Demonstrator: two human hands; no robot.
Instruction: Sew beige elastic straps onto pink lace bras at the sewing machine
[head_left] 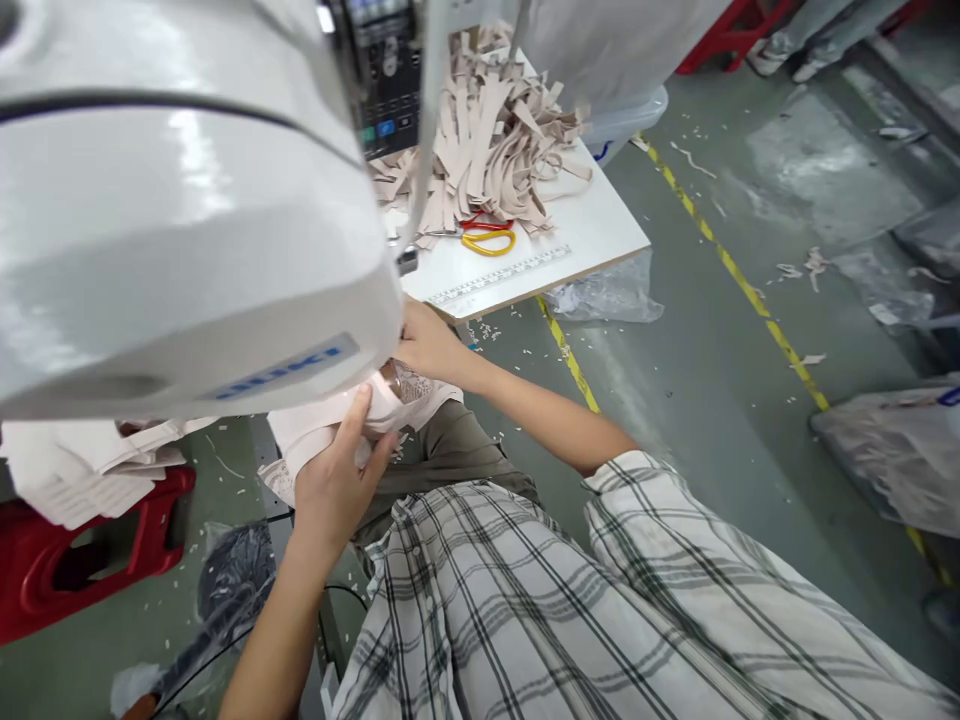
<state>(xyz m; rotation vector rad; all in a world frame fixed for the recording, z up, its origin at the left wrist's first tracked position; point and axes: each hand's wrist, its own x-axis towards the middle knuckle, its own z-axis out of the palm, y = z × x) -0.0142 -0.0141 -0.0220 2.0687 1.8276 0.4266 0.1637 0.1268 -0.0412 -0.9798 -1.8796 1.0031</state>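
Pale pink fabric with lace edging [315, 432] lies under the head of a white sewing machine [225, 270] and hangs over my lap. My left hand [337, 480] grips this fabric near its front edge, with the thumb and forefinger apart on either side of a fold. Farther forward, at the machine's needle end, my right hand [431, 345] is curled beside the lace part. Its fingertips are partly hidden behind the machine head, so what they hold does not show. The needle area is also hidden.
Cut beige fabric strips [495, 140] are heaped on the white tabletop [600, 235], near yellow-and-red-handled scissors [489, 240] and a printed ruler scale [499, 275]. A red stool [161, 530] bearing pale fabric pieces [82, 465] stands at left. Yellow tape [712, 235] crosses the scrap-strewn floor.
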